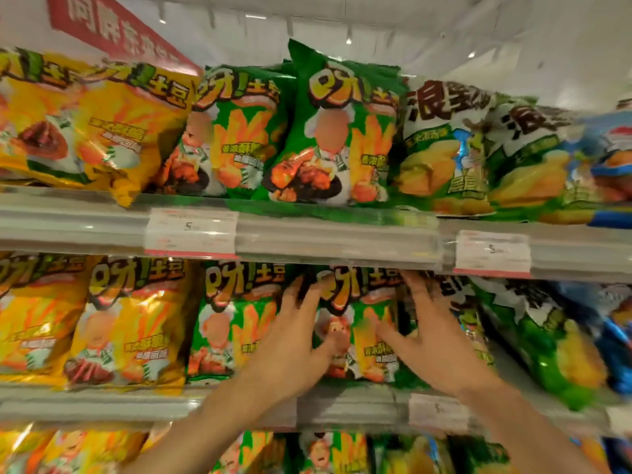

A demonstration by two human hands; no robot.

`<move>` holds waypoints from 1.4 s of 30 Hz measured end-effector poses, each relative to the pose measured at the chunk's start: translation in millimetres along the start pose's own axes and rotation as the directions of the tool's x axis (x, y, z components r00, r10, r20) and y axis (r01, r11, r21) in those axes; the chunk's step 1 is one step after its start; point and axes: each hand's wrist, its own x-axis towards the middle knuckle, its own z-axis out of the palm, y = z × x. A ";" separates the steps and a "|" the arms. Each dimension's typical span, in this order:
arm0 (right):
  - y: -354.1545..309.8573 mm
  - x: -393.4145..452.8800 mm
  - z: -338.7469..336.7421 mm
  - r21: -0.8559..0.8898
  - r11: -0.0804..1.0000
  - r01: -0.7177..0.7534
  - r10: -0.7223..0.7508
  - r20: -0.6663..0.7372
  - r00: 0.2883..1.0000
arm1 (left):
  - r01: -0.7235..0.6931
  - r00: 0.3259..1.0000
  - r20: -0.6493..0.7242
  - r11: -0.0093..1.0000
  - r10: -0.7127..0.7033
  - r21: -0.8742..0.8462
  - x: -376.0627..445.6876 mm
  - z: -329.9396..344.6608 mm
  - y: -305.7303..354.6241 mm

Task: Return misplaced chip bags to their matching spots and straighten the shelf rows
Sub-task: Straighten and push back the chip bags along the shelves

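Observation:
On the middle shelf a green chip bag (359,319) stands upright between my two hands. My left hand (294,340) lies flat on its left side, fingers spread, thumb on the bag's front. On the bag's right edge rests my right hand (431,333), fingers spread upward. Neither hand is closed round the bag. A second green bag (232,319) stands just to the left, then yellow bags (130,323). Green-and-white bags (547,336) lean at the right.
The top shelf holds yellow bags (85,121), green bags (342,131), one poking up higher, and green-and-white bags (444,148). Price tags (191,230) hang on the shelf rail (335,241). Blue bags (615,159) sit far right. More bags fill the bottom shelf (325,453).

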 end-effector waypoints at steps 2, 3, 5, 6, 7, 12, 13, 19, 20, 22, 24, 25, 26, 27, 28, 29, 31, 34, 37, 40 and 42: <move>12.3 5.3 -3.1 0.027 1.000 0.009 -0.013 0.141 0.990 | 0.069 0.994 0.085 0.996 -0.065 -0.051 11.6 3.5 0.6; 15.8 8.1 -3.7 0.065 0.998 0.024 -0.036 0.188 0.982 | 0.074 0.993 0.099 0.991 -0.064 -0.107 17.3 4.3 -1.4; 22.2 14.7 -2.2 0.178 0.983 0.053 -0.092 0.219 0.971 | 0.074 0.995 0.088 0.972 -0.056 -0.221 25.5 6.4 -6.8; 24.6 17.9 -0.3 0.222 0.973 0.060 -0.109 0.217 0.970 | 0.076 0.995 0.079 0.963 -0.057 -0.259 28.0 7.4 -8.4; 26.8 20.8 2.2 0.252 0.966 0.060 -0.117 0.219 0.969 | 0.079 0.996 0.071 0.956 -0.061 -0.284 29.3 8.0 -8.9; 39.4 30.3 9.6 0.385 0.923 0.028 -0.127 0.236 0.963 | 0.099 0.995 0.031 0.932 -0.094 -0.348 30.9 11.1 -3.4; 40.8 30.8 9.0 0.407 0.913 0.027 -0.134 0.237 0.962 | 0.096 0.995 0.024 0.941 -0.094 -0.323 30.7 11.2 -3.1; 36.7 26.5 8.2 0.415 0.909 0.023 -0.134 0.239 0.962 | 0.063 0.998 0.018 0.971 -0.060 -0.231 30.0 9.0 0.5; 35.6 25.5 6.7 0.398 0.917 0.025 -0.133 0.246 0.960 | 0.048 0.999 0.004 0.982 -0.048 -0.181 27.3 8.0 2.6; 32.4 23.0 1.2 0.318 0.946 0.058 -0.136 0.228 0.964 | 0.014 0.999 -0.040 0.998 -0.017 -0.062 17.8 5.6 5.9; 27.0 17.7 -2.8 0.194 0.975 0.109 -0.133 0.117 0.984 | -0.053 0.993 -0.108 0.998 0.055 0.022 4.9 -0.1 4.2; 22.2 13.7 -2.8 0.113 0.987 0.115 -0.121 0.051 0.991 | -0.086 0.984 -0.150 0.993 0.097 0.082 -1.3 -4.6 0.2; 15.1 9.1 -1.4 0.026 0.994 0.109 -0.109 -0.002 0.994 | -0.106 0.970 -0.197 0.978 0.142 0.179 -5.7 -9.2 -7.0; 7.5 5.0 3.1 -0.060 0.993 0.103 -0.105 -0.035 0.994 | -0.113 0.952 -0.238 0.946 0.190 0.303 -8.7 -13.8 -15.4; 0.4 1.9 9.8 -0.143 0.984 0.104 -0.113 -0.052 0.992 | -0.100 0.939 -0.262 0.908 0.221 0.407 -11.0 -18.2 -23.4; -5.5 0.6 18.5 -0.215 0.970 0.116 -0.133 -0.066 0.989 | -0.079 0.933 -0.273 0.874 0.235 0.480 -12.2 -20.9 -31.8; -12.7 2.9 38.3 -0.313 0.937 0.154 -0.192 -0.094 0.977 | -0.048 0.939 -0.259 0.832 0.226 0.552 -13.7 -22.9 -46.8; -17.4 9.5 61.5 -0.349 0.926 0.143 -0.207 -0.153 0.966 | 0.008 0.954 -0.249 0.819 0.165 0.573 -15.4 -20.5 -64.4; -23.3 12.1 72.4 -0.386 0.915 0.115 -0.195 -0.175 0.965 | 0.022 0.967 -0.215 0.800 0.135 0.600 -13.5 -15.8 -72.9; -28.1 12.2 77.6 -0.408 0.906 0.115 -0.205 -0.183 0.962 | 0.021 0.967 -0.216 0.802 0.136 0.598 -9.6 -13.6 -74.4; -30.2 12.9 78.2 -0.413 0.904 0.113 -0.199 -0.171 0.965 | 0.020 0.965 -0.218 0.789 0.145 0.614 -8.9 -14.0 -74.6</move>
